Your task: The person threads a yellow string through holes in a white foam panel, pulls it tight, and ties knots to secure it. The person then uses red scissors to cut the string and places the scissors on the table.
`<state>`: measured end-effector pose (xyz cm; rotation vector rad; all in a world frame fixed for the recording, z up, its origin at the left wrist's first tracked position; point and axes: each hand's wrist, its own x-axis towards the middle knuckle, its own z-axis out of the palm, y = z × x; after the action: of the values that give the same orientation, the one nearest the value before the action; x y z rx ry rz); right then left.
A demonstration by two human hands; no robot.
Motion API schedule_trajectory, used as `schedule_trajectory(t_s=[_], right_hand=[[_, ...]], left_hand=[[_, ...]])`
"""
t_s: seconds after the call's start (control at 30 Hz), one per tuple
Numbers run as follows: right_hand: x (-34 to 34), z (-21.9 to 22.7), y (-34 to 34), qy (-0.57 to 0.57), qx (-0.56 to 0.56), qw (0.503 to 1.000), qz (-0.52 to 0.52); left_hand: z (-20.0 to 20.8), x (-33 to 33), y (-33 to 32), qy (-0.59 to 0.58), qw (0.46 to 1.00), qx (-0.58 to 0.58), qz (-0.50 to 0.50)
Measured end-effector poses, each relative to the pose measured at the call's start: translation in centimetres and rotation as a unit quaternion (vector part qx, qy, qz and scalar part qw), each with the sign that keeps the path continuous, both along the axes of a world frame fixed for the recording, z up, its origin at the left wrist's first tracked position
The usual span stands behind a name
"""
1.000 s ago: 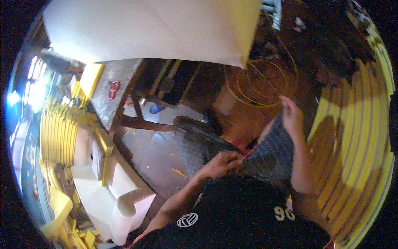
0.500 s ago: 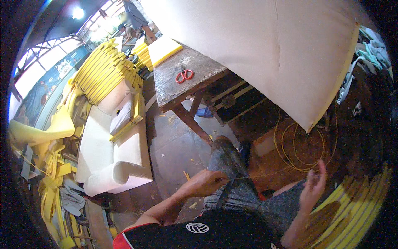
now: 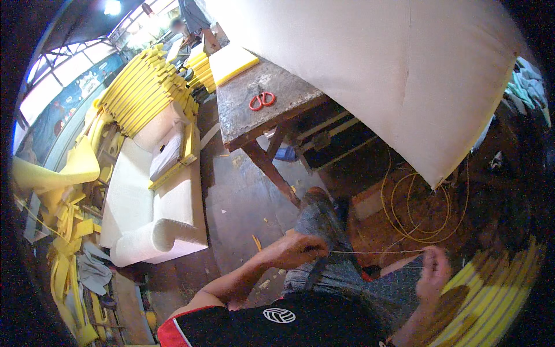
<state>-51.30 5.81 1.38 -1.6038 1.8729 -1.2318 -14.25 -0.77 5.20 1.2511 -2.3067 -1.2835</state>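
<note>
A thin pale cord runs nearly straight and level between my two hands, above my lap. My left hand is closed, with the cord's left end coming out at the fingertips. My right hand is somewhat blurred, its fingers curled in at the cord's right end. Beyond the hands, loose loops of yellowish cord hang under the corner of a big cream upholstered piece. Red-handled scissors lie on the worn wooden table, out of my hands' reach.
To the left stands a cream sofa with a pile of yellow foam strips behind it. Foam scraps lie at the far left. Striped yellow material is beside my right arm. A person stands at the back.
My right hand has gone from spread fingers to curled ones and dropped slightly. The cord between my hands now looks tauter. My left hand has shifted slightly right, and the whole view has shifted.
</note>
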Motion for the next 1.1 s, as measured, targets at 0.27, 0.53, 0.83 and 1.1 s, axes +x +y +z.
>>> schedule_trajectory(t_s=[0.27,0.53,0.83,1.1], right_hand=[[-7.3,-1.5,0.8,0.021,-0.036,0.958,-0.285],[-9.9,-2.6,3.1,0.111,0.166,0.955,-0.221],[1.5,5.1,1.7,0.033,-0.091,0.993,0.063],[5.2,2.2,1.2,-0.16,-0.067,0.975,0.139]], left_hand=[[0.7,1.8,-0.8,-0.044,0.997,0.025,0.058],[1.5,1.2,-2.3,-0.056,0.996,-0.054,0.051],[3.6,-8.8,-2.0,0.077,0.974,-0.173,-0.123],[1.3,-13.1,0.1,0.091,0.993,-0.074,-0.002]])
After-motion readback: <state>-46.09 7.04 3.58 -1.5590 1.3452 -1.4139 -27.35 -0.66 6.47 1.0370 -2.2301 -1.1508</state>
